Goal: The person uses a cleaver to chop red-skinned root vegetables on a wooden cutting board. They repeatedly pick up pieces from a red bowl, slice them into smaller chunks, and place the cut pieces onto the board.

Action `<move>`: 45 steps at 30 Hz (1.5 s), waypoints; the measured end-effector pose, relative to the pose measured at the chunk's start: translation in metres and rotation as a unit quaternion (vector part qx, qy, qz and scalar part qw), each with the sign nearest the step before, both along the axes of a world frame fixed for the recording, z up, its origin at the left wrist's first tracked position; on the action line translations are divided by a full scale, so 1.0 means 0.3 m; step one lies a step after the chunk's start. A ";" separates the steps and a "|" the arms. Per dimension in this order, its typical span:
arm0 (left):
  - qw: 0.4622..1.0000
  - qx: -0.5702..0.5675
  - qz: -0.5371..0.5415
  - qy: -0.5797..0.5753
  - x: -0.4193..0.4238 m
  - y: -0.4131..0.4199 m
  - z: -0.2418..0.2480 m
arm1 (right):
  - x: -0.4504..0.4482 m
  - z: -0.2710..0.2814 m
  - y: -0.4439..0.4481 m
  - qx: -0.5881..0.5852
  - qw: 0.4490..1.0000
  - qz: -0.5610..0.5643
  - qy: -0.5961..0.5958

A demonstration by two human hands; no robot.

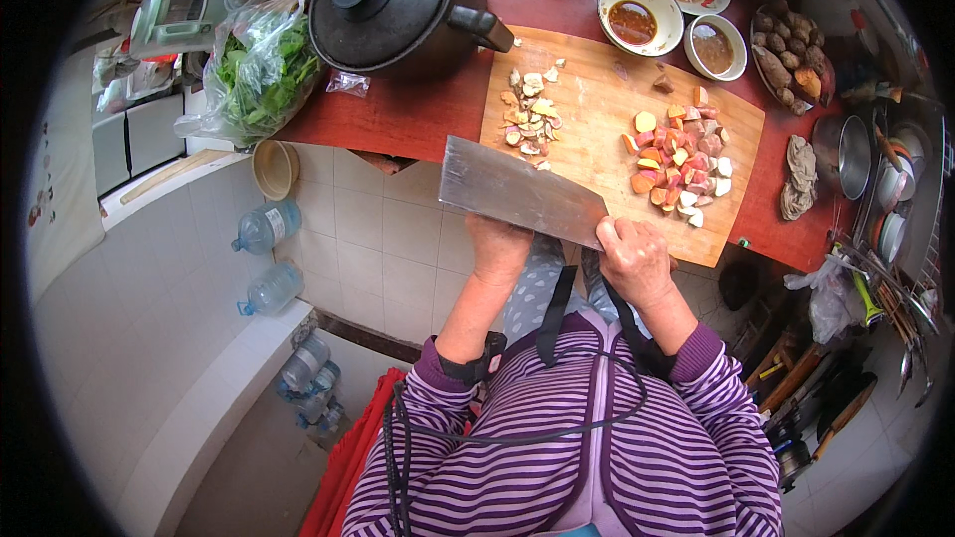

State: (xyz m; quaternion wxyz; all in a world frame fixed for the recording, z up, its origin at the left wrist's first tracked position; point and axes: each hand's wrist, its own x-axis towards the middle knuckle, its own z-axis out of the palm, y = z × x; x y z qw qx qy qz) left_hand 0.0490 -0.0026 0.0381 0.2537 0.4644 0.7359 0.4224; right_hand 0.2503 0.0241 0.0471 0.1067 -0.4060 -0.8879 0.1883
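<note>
My right hand (634, 257) is closed around the handle end of a broad steel cleaver (522, 194). The blade is held across my front, at the near edge of a wooden cutting board (597, 97). My left hand (500, 246) is under the blade's left half; its fingers are hidden behind the steel, so whether they grip anything is unclear. Chopped sweet potato chunks (675, 156), orange and white inside with some reddish skins, are heaped on the board's right side. Peelings and trimmed ends (531, 115) form a smaller pile at its left.
A black lidded pot (384, 7) and a plastic bag of leafy greens (261, 78) stand on the red table (380, 115) at left. Sauce bowls (640, 15) sit behind the board. At right are a bowl of tubers (791, 48), a crumpled cloth (798, 179) and a metal pot (843, 156).
</note>
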 end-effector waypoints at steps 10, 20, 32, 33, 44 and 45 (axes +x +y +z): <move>0.948 0.006 0.080 -0.307 -0.047 0.018 -0.010 | 0.038 -0.058 -0.019 -0.158 0.970 -0.168 0.080; 0.891 -0.107 0.096 -0.431 -0.054 0.018 0.002 | 0.028 0.027 -0.006 -0.042 0.993 -0.066 0.087; 0.801 -0.127 0.222 -0.541 -0.030 0.029 0.057 | 0.030 0.045 0.045 0.023 0.999 0.020 0.032; 0.790 -0.130 0.247 -0.546 -0.029 0.028 0.057 | 0.035 0.041 0.043 0.021 0.999 0.025 0.017; 0.751 -0.173 0.047 -0.636 -0.127 0.006 -0.022 | 0.076 -0.079 0.000 -0.175 0.969 -0.163 0.062; 0.739 -0.169 0.053 -0.650 -0.119 0.008 -0.023 | 0.071 -0.081 -0.005 -0.194 0.960 -0.181 0.084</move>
